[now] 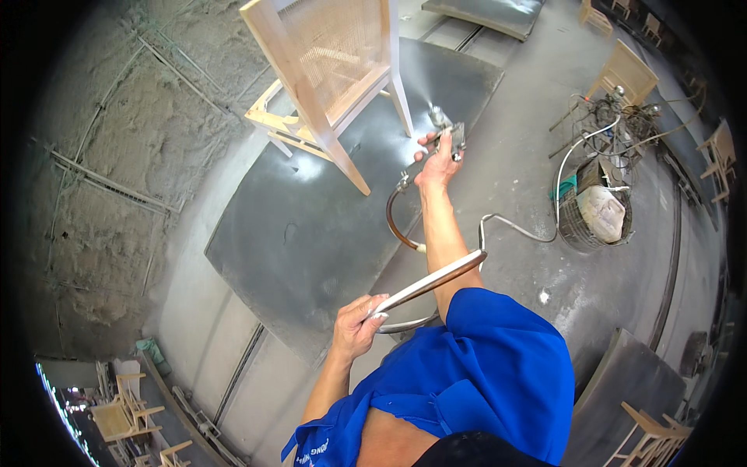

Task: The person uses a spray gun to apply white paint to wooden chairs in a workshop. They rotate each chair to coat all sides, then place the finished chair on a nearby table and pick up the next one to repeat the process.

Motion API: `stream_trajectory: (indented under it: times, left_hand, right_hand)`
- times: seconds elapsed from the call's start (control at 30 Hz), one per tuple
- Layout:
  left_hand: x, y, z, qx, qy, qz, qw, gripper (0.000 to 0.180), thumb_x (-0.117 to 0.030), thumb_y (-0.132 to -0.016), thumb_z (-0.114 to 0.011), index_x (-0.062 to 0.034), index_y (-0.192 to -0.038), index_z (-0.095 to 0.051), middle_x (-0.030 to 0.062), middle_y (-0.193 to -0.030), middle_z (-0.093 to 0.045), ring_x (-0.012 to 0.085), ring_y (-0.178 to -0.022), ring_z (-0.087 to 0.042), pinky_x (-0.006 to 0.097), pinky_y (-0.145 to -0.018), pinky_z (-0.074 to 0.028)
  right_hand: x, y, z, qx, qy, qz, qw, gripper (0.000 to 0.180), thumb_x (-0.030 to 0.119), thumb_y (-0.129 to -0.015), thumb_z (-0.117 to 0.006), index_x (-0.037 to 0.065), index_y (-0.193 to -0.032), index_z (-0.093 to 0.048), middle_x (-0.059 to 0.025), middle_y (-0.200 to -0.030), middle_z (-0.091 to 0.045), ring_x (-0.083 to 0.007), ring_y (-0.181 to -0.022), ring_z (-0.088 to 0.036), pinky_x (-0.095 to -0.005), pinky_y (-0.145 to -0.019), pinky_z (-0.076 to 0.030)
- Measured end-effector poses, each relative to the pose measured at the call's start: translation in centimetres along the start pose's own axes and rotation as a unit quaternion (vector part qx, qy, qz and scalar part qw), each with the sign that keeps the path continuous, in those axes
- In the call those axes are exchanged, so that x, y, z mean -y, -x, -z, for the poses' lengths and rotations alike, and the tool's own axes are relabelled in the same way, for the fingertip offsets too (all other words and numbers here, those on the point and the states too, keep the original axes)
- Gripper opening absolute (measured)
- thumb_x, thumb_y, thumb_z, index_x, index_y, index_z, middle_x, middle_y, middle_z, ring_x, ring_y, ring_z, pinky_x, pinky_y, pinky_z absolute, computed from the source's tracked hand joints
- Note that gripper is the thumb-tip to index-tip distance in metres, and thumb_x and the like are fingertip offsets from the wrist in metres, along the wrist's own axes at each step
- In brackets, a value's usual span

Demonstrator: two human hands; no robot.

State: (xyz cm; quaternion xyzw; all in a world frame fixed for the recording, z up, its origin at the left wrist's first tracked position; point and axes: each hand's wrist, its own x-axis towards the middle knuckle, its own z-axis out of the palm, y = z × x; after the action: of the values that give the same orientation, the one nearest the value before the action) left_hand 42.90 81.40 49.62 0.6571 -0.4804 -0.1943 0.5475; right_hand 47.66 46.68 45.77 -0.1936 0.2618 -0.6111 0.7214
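My right hand [440,162] is wrapped round a metal spray gun [447,131], held out at arm's length. A pale mist fans from its nozzle toward a light wooden chair [334,74] with a woven back panel. The chair stands on a dark flat board [311,226], its back toward me. Closer to my body, my left hand [359,325] grips the white and brown hoses [428,282], which lie side by side. The brown hose loops up to the gun's underside; the white one trails off to the right.
At right, a wire basket [595,226] holds a whitish container beside metal spray equipment [622,124] with tangled hoses. Another wooden chair [626,71] is behind it. A dust-caked wall [117,156] rises at left. More chairs [124,416] sit lower left, and rails [241,370] cross the floor.
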Motion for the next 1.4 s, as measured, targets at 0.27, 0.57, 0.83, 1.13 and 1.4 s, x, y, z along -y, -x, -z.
stream_trajectory:
  times: [0.27, 0.57, 0.83, 1.13, 1.4]
  left_hand:
    - [-1.6, -0.3, 0.6, 0.008, 0.057, -0.12, 0.991, 0.036, 0.001, -0.088, -0.075, -0.0001, -0.123, -0.072, 0.0139, -0.089, -0.07, 0.0228, -0.071, -0.063, 0.032, -0.065, -0.049]
    - [-2.2, -1.0, 1.1, 0.057, 0.034, -0.078, 0.995, 0.032, -0.003, -0.091, -0.074, 0.0021, -0.122, -0.072, 0.0137, -0.093, -0.072, 0.0216, -0.076, -0.066, 0.031, -0.07, -0.051]
    - [-2.0, -0.8, -0.2, 0.072, 0.076, -0.118, 0.987, 0.036, -0.004, -0.092, -0.074, -0.0012, -0.129, -0.07, 0.0122, -0.09, -0.069, 0.0227, -0.074, -0.063, 0.032, -0.069, -0.05]
    - [-1.6, -0.7, -0.7, 0.108, 0.053, -0.099, 0.988, 0.038, -0.003, -0.092, -0.074, -0.0009, -0.13, -0.069, 0.0124, -0.094, -0.071, 0.0219, -0.078, -0.065, 0.031, -0.073, -0.051]
    - [-1.3, -4.7, -3.8, 0.111, 0.054, -0.075, 0.989, 0.039, -0.005, -0.088, -0.078, 0.0024, -0.126, -0.069, 0.0184, -0.117, -0.076, 0.0273, -0.102, -0.074, 0.036, -0.09, -0.056]
  right_hand:
    - [6.5, 1.9, -4.8, -0.024, 0.116, 0.021, 0.993, 0.026, 0.021, -0.104, -0.059, 0.008, -0.127, -0.055, -0.0085, -0.089, -0.064, -0.0185, -0.072, -0.066, -0.0289, -0.044, -0.046]
    - [7.4, 3.2, -1.3, 0.009, 0.202, 0.006, 0.979, 0.029, 0.025, -0.102, -0.063, 0.007, -0.124, -0.055, -0.0067, -0.084, -0.064, -0.017, -0.069, -0.066, -0.0281, -0.044, -0.046]
    - [8.2, 3.8, -0.7, 0.052, 0.202, -0.05, 0.977, 0.042, 0.022, -0.103, -0.061, 0.011, -0.143, -0.051, -0.007, -0.085, -0.062, -0.0173, -0.067, -0.065, -0.0278, -0.044, -0.045]
    - [8.7, 2.9, -0.7, 0.102, 0.149, -0.02, 0.983, 0.025, 0.021, -0.102, -0.062, 0.006, -0.121, -0.058, -0.0078, -0.089, -0.066, -0.0165, -0.07, -0.067, -0.0285, -0.047, -0.045]
    - [11.6, -3.3, -0.4, 0.218, 0.068, -0.106, 0.968, 0.033, 0.027, -0.102, -0.064, 0.012, -0.131, -0.058, -0.0066, -0.086, -0.066, -0.016, -0.071, -0.066, -0.0252, -0.045, -0.043]
